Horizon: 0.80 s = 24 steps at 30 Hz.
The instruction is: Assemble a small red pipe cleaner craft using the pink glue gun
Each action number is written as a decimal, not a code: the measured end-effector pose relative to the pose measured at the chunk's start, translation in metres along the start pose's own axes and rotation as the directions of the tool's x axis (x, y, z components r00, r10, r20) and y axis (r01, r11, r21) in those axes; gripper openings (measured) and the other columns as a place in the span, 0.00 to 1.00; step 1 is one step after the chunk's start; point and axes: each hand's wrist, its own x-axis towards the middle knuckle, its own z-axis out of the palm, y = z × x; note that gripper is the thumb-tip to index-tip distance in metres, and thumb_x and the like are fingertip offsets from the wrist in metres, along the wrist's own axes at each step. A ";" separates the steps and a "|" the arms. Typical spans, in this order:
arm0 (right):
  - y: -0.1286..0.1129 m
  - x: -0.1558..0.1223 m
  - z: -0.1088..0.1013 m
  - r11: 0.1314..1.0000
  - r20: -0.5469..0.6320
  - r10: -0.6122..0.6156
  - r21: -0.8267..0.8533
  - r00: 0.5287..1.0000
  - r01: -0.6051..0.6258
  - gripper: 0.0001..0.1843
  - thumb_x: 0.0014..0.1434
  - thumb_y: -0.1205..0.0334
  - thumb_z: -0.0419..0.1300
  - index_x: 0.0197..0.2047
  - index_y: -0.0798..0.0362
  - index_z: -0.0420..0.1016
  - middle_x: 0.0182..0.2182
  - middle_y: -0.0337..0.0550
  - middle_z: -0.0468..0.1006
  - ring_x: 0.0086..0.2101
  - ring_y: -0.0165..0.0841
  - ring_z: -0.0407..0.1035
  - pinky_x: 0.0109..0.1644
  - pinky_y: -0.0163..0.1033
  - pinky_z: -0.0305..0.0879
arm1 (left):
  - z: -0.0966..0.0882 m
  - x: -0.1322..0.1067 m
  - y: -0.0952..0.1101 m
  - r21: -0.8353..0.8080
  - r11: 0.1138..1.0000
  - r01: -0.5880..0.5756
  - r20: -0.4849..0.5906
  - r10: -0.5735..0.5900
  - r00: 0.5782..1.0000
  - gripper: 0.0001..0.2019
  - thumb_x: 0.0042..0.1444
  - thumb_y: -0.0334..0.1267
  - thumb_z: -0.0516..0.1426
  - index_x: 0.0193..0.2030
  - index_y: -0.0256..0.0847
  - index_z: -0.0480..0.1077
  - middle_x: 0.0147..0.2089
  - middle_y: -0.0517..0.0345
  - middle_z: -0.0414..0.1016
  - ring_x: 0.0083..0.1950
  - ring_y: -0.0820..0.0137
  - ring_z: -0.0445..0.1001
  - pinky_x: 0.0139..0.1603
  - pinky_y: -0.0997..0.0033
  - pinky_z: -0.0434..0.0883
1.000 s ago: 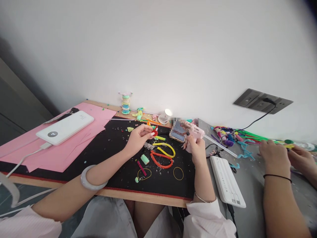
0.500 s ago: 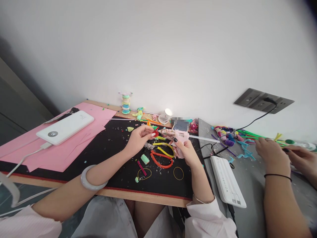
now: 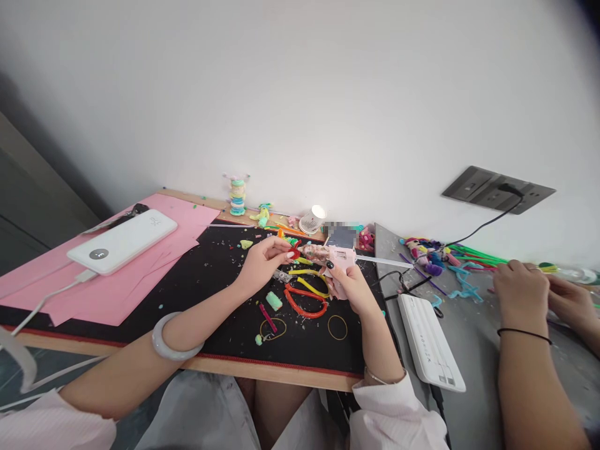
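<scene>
My right hand [image 3: 347, 284] is wrapped round the handle of a pink hot glue gun [image 3: 344, 255]. A long whitish glue stick [image 3: 387, 261] sticks out of its back end. The gun's nozzle points left at a small red fuzzy piece [image 3: 295, 252], which the fingertips of my left hand [image 3: 267, 257] pinch. Whether tip and red piece touch, I cannot tell. Below the gun, a yellow pipe cleaner [image 3: 312, 284] and an orange-red pipe cleaner loop [image 3: 305, 306] lie on the black mat [image 3: 225, 250]. A mint-green fuzzy piece [image 3: 274, 301] rests closer to me.
A white power bank [image 3: 126, 240] lies on pink paper [image 3: 56, 275] at the left. Behind are a paper cup [image 3: 313, 220] and a striped fuzzy figure [image 3: 237, 199]. At right lie another white power bank [image 3: 430, 344] and pipe-cleaner dolls [image 3: 424, 253]; a co-worker's hands [image 3: 521, 287] work there.
My hands and the glue gun have barely moved. At the right, the co-worker's hands have shifted slightly among the pipe cleaners.
</scene>
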 end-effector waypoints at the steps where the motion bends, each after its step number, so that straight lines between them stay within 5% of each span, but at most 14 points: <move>1: 0.000 0.000 0.000 1.000 -0.003 0.003 -0.004 1.000 -0.003 0.17 0.52 0.47 0.58 0.31 0.55 0.69 0.17 0.33 0.63 0.13 0.22 0.53 0.16 0.31 0.49 | 0.000 0.000 0.000 0.000 1.000 0.001 -0.002 -0.001 1.000 0.09 0.46 0.37 0.61 0.35 0.38 0.68 0.32 0.59 0.71 0.36 0.69 0.74 0.39 0.64 0.75; 24: -0.001 -0.001 -0.001 1.000 -0.035 0.005 -0.013 0.999 -0.005 0.17 0.53 0.48 0.57 0.31 0.55 0.68 0.17 0.33 0.62 0.13 0.23 0.53 0.16 0.31 0.48 | -0.001 0.000 0.004 0.005 1.000 -0.013 -0.044 0.013 0.999 0.11 0.45 0.40 0.61 0.34 0.38 0.68 0.32 0.58 0.72 0.36 0.67 0.74 0.40 0.63 0.74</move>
